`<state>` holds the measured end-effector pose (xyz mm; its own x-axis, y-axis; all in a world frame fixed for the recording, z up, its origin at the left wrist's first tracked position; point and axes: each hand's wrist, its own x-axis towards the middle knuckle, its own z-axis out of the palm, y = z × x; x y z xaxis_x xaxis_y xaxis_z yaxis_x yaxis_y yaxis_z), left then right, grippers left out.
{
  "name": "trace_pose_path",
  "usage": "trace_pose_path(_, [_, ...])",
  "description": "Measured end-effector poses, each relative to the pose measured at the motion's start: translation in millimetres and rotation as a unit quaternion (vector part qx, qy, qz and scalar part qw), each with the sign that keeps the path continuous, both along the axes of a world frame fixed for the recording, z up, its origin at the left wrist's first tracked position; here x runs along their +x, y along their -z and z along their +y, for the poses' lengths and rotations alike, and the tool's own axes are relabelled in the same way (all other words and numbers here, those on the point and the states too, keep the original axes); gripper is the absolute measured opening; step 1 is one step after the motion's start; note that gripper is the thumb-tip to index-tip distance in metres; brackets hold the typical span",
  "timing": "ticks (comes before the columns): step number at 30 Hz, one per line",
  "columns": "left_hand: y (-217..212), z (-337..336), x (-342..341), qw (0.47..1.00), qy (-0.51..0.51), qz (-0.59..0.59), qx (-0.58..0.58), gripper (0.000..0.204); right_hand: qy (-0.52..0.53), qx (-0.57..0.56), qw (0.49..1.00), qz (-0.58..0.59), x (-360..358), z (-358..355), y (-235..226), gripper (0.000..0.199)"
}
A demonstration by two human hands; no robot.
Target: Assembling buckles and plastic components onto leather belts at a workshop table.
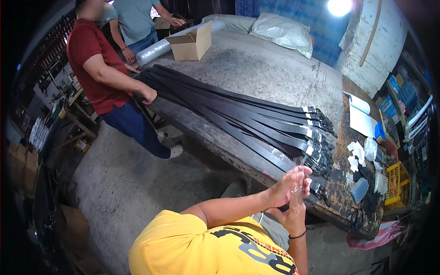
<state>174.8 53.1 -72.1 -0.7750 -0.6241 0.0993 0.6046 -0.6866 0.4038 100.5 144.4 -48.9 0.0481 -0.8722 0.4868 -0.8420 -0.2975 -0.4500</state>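
Observation:
Both my hands are together in front of my yellow shirt, at the near edge of the table. Between them a narrow clear plastic sleeve stands upright. My left hand has its fingers closed on the sleeve's upper part. Lower down, my right hand grips the same sleeve. Just beyond them, several black leather belts lie fanned across the table. Their near-right ends carry white tags and buckles in clear plastic.
A co-worker in red rests a hand at the belts' far end; another person stands behind. The table also bears an open carton, a clear film roll, a white sack, a notebook and paper scraps. A yellow crate stands right.

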Motion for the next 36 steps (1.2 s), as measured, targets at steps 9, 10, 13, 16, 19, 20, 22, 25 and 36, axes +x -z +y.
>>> trace_pose_path(9, [15, 2, 12, 0.981, 0.062, -0.112, -0.145, 0.088, 0.019, 0.065, 0.980, -0.187, -9, 19, 21, 0.125])
trace_pose_path(10, [15, -4, 19, 0.972, 0.080, -0.138, -0.170, 0.099, 0.035, 0.047, 0.975, -0.217, -9, 19, 26, 0.127])
trace_pose_path(13, [14, -11, 26, 0.952, 0.059, -0.207, -0.220, 0.099, 0.046, 0.082, 0.970, -0.224, -13, 16, 25, 0.124])
trace_pose_path(16, [5, -4, 26, 0.968, 0.031, -0.187, -0.164, 0.086, -0.023, 0.064, 0.985, -0.158, -8, 0, 28, 0.116])
trace_pose_path(19, [3, -12, 27, 0.979, 0.021, -0.166, -0.113, 0.065, -0.037, 0.088, 0.980, -0.176, -4, -4, 27, 0.111])
trace_pose_path(20, [1, -10, 27, 0.983, 0.029, -0.163, -0.074, 0.064, -0.023, 0.073, 0.981, -0.180, 2, -6, 16, 0.105])
trace_pose_path(22, [-2, -6, 26, 0.986, 0.033, -0.161, -0.035, 0.063, -0.014, 0.079, 0.983, -0.166, 3, -6, 14, 0.102])
trace_pose_path(25, [10, -2, 14, 0.991, 0.035, -0.129, -0.018, 0.062, -0.004, 0.070, 0.983, -0.170, 5, -2, 13, 0.098])
trace_pose_path(36, [-1, 4, 10, 0.990, 0.013, -0.137, -0.034, 0.055, -0.024, 0.073, 0.988, -0.135, 7, 7, 23, 0.110])
